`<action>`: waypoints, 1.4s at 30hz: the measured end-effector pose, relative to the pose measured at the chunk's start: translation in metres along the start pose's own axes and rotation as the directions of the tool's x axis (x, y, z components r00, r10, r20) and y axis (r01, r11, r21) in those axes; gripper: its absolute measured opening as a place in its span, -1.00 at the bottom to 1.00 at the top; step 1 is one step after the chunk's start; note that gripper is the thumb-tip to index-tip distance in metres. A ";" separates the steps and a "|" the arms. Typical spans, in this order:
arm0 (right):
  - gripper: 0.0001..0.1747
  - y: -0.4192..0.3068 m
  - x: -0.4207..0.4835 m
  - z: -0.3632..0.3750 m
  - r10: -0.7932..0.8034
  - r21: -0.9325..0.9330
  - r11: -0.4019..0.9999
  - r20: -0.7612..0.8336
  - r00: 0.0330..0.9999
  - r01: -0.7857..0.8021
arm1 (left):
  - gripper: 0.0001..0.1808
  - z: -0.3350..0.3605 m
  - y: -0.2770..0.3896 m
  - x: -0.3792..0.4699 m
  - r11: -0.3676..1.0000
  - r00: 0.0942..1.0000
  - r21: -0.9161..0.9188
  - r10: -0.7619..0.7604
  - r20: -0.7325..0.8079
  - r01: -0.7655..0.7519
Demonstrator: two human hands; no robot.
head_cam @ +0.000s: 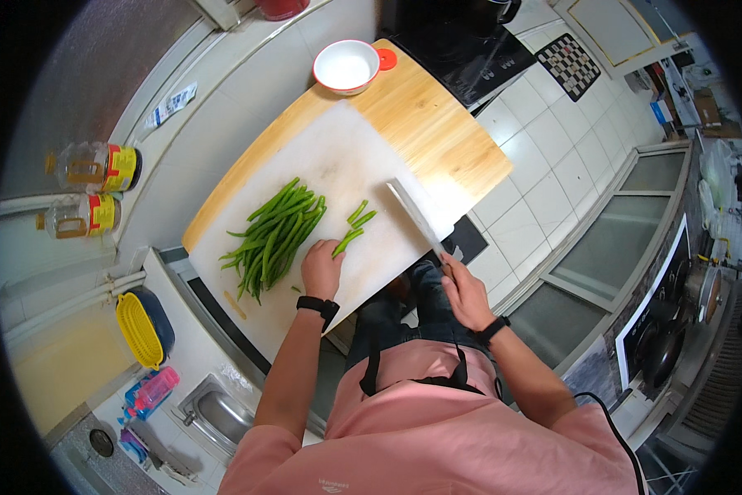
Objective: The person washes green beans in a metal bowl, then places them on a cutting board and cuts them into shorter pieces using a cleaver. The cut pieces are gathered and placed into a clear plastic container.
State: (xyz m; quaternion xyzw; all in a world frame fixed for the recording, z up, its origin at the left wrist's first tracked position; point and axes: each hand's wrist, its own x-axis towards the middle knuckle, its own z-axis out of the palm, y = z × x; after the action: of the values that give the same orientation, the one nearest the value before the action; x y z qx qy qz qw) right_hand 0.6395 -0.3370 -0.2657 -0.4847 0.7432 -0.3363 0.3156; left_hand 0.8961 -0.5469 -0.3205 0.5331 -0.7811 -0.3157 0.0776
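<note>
My left hand (321, 269) is on a white cutting board (327, 142), its fingertips on a green pod (349, 241). My right hand (469, 296) grips the handle of a broad-bladed kitchen knife (417, 213). The blade is seen nearly edge-on over the board's right side, apart from the pods. Two short cut pieces (362, 216) lie just beyond my left fingertips. To the left of that hand is a pile of slender green pods (278, 235), beans or chillies. A small green scrap (295, 289) sits beside my left wrist.
The board lies on a wooden surface (433, 124), with a red-rimmed white bowl (347, 65) at its far edge. A black cooktop (464, 59) adjoins it. At left are oil bottles (120, 167), a yellow basket (139, 331) and a steel sink (222, 411).
</note>
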 end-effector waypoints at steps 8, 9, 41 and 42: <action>-0.26 -0.003 0.083 0.034 -0.032 -0.408 0.913 -0.016 0.999 0.023 | -0.69 -0.009 -0.006 0.004 0.986 0.994 0.138 0.103 -0.033 -0.097; -0.26 0.003 0.087 0.039 -0.082 -0.444 0.894 -0.035 0.996 0.058 | -0.69 -0.008 -0.009 0.005 0.987 0.993 0.116 0.115 -0.032 -0.111; -0.44 0.193 -0.515 0.002 0.737 0.746 0.286 0.229 -0.636 0.601 | -0.58 -0.005 -0.070 0.062 0.919 0.932 0.200 0.300 0.204 -0.339; -0.51 0.193 -0.503 -0.006 0.686 0.768 0.293 0.245 -0.685 0.569 | -0.59 -0.006 -0.075 0.062 0.904 0.930 0.228 0.334 0.154 -0.362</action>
State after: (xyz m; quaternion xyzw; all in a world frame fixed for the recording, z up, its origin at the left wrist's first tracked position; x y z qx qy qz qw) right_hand 0.7027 0.1917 -0.3455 0.6937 0.3869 -0.5604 -0.2347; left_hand 0.9318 -0.6213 -0.3718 0.3721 -0.9005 -0.2242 0.0206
